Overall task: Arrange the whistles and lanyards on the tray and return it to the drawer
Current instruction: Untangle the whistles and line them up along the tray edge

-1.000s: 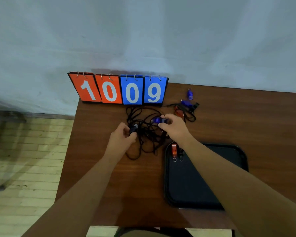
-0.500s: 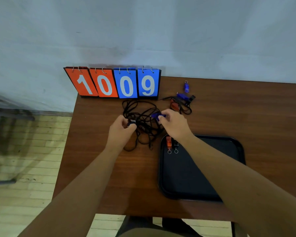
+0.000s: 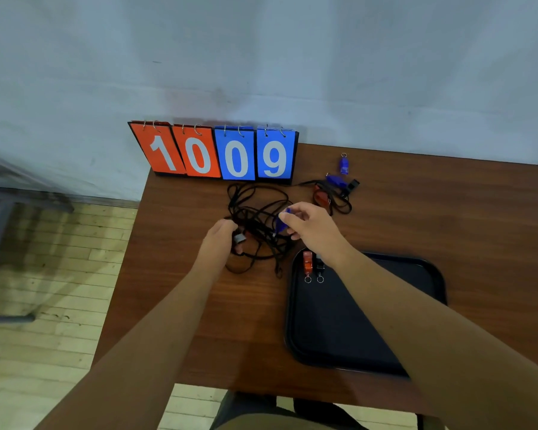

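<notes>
A tangle of black lanyards [image 3: 257, 212] lies on the brown table in front of the scoreboard. My left hand [image 3: 219, 242] grips a small grey clip and a cord at the tangle's left side. My right hand [image 3: 312, 229] pinches a blue whistle [image 3: 281, 221] that hangs on a cord at the right side. The black tray [image 3: 364, 321] sits at the right; an orange whistle [image 3: 307, 263] and a black whistle [image 3: 320, 268] lie side by side in its far left corner. Further back lie two blue whistles [image 3: 343, 164], a red whistle [image 3: 321, 198] and a black one in another cord.
A flip scoreboard [image 3: 218, 153] reading 1009 stands against the white wall at the table's back left corner. The table's left edge [image 3: 128, 252] drops to a wooden floor. A grey metal frame [image 3: 0, 218] stands at the far left. My forearms cross the near table.
My hands have stayed at the tangle. The right hand has lifted the blue whistle slightly and the left has turned the clip outward. The camera has shifted, so the scene sits lower and rightward.
</notes>
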### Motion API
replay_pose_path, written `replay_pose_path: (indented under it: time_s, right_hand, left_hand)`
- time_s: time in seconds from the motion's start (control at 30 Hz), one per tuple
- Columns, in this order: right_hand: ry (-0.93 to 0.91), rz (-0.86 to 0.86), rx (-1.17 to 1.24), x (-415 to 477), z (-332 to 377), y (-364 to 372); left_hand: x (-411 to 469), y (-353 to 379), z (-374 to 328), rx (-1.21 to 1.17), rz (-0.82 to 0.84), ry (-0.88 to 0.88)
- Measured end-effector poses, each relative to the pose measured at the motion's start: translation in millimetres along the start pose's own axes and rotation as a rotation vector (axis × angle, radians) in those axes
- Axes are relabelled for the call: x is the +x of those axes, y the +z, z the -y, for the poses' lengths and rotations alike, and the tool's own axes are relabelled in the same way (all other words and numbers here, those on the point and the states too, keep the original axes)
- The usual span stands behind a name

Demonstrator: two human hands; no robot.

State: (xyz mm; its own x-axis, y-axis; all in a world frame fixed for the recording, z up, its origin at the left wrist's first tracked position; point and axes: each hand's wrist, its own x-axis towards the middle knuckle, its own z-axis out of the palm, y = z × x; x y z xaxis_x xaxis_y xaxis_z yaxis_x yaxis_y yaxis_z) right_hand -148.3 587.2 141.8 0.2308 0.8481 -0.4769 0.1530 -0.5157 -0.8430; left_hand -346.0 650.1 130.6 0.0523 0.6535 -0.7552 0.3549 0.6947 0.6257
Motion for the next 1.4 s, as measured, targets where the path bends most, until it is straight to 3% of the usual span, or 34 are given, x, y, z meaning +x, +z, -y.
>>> replay_pose_path:
  time_s: [0.1, 0.3, 0.37, 0.43, 0.57, 0.8, 0.97, 1.23, 1.4]
  right_hand:
    - [0.028, -0.053, -0.131, 6.9, -3.1, 2.3]
    - [-0.044, -0.216, -0.286, 12.7, -5.5, 0.0]
    - [-0.049, -0.234, -0.306, 15.9, -6.4, 1.1]
    - [-0.054, -0.248, -0.345, 17.7, -5.7, 3.1]
    - [-0.037, -0.113, -0.371, 19.0, -7.9, 14.4]
    - [-0.040, 0.077, -0.542, 43.1, -27.7, 56.5]
    - [-0.011, 0.100, -0.550, 62.1, -45.6, 66.6]
    - [0.001, 0.196, -0.486, 71.2, -51.2, 60.4]
    - [0.031, 0.143, -0.489, 69.1, -49.5, 56.0]
  left_hand:
    - [-2.2, -3.7, 9.5, 0.003, 0.016, 0.082]
    - [9.9, -13.4, 21.9, 0.487, -0.162, 0.221]
    - [12.3, -17.3, 24.4, 0.539, -0.241, 0.236]
    - [16.2, -16.8, 25.0, 0.509, -0.194, 0.202]
    - [27.2, -5.4, 25.4, 0.567, 0.064, 0.092]
    - [55.7, 10.0, 31.0, 0.680, -0.040, 0.310]
    - [74.3, 13.4, 37.4, 0.699, 0.024, 0.495]
    - [89.0, 7.5, 38.8, 0.804, 0.056, 0.569]
    - [76.1, -2.5, 34.7, 0.758, 0.022, 0.459]
